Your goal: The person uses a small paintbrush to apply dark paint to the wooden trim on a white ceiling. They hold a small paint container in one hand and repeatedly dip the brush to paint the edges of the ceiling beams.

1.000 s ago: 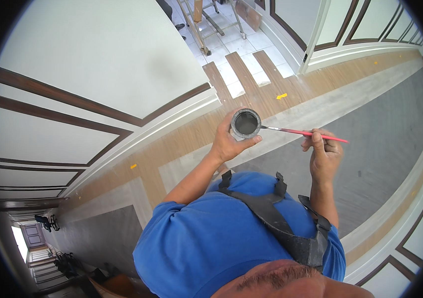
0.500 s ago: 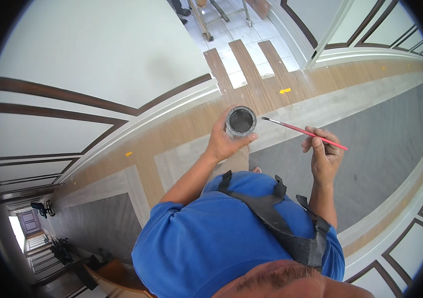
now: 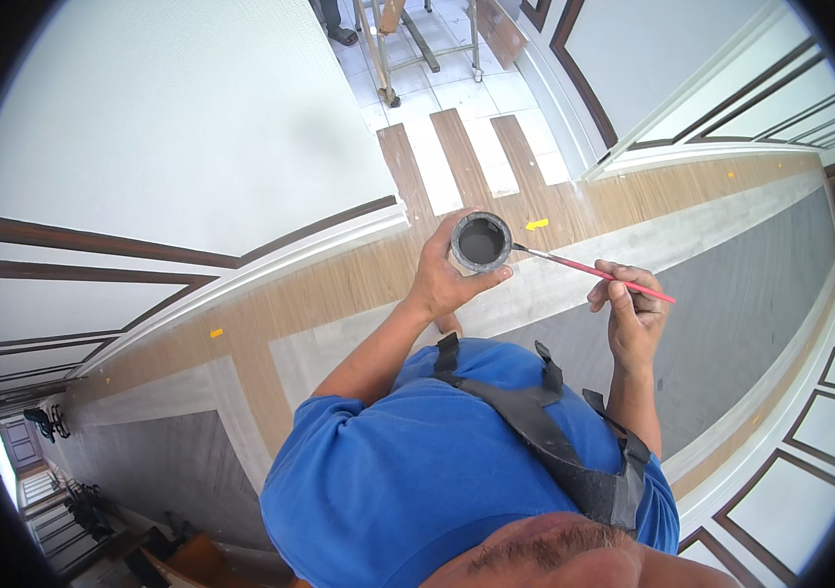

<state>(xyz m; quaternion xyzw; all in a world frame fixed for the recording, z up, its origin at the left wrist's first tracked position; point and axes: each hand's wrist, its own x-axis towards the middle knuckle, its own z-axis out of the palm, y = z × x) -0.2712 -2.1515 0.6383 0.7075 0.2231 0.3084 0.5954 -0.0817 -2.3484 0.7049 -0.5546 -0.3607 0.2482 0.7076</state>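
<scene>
My left hand grips a small round can with dark paint inside, held upright in front of my chest. My right hand pinches a thin red-handled brush whose tip rests at the right rim of the can. Both hands hover above a floor of wood-look bands and pale and grey panels. My blue shirt and a dark chest strap fill the lower middle.
A white wall with dark brown trim runs along the left. A white baseboard meets the floor. Small yellow tape marks dot the wood band. A metal stand's legs rest on white tiles at the top. Panelled walls line the right.
The can and my left hand stayed close together while the view shifted slightly. The brush tip came in from the right and now touches the can's rim.
</scene>
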